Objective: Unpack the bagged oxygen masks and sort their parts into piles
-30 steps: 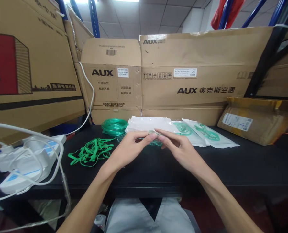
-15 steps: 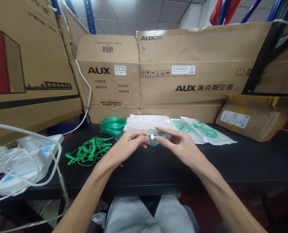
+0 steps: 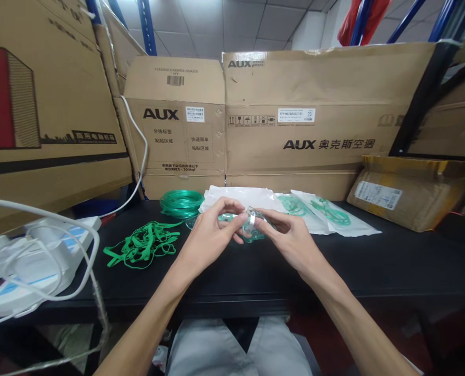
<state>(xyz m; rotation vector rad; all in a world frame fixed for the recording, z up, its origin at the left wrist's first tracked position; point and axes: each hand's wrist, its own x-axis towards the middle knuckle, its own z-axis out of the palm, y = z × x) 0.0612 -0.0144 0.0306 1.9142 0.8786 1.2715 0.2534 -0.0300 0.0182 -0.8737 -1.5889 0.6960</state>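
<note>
Above the black table I hold a clear, green-tinted oxygen mask (image 3: pixel 253 237) with a shiny metal nose strip (image 3: pixel 252 220) on it. My left hand (image 3: pixel 212 232) is closed, its thumb and fingertips pinching the mask's left edge beside the strip. From the other side my right hand (image 3: pixel 289 235) grips it, thumb against the strip and fingers behind. Part of the mask is hidden by my fingers. To the left lie a tangle of green elastic straps (image 3: pixel 144 244) and a coil of green tubing (image 3: pixel 182 203).
White packets (image 3: pixel 240 196) lie behind my hands, and clear packets with green tubing (image 3: pixel 332 210) lie to their right. A taped carton (image 3: pixel 413 193) stands at right. A white power strip (image 3: pixel 40 271) with cables occupies the left. Large cardboard panels (image 3: pixel 295 94) close off the back.
My left hand has shifted toward the strip, with its index finger now bent higher. The mask has turned, so its metal strip leans more.
</note>
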